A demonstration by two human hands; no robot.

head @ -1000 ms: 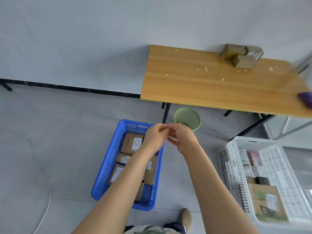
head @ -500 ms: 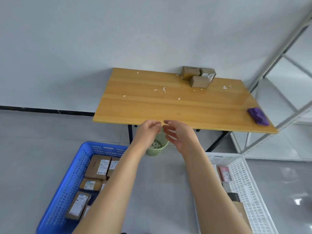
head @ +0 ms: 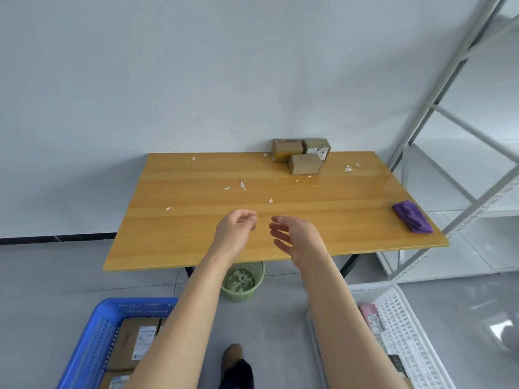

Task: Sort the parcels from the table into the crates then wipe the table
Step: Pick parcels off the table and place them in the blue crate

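Table (head: 196,234): parcels (head: 302,157) at far edge, well beyond fingers (head: 279,220); left hand (head: 234,233) loosely curled, right hand (head: 297,237) spread, empty.

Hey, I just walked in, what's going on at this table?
A person is sorting parcels off the table into a blue crate and a white crate on the floor. Three parcels remain by the wall. Both hands hover empty over the near edge: the left hand loosely curled, the right hand open. A purple cloth lies unused at the table's right edge, and paper scraps dot the top.
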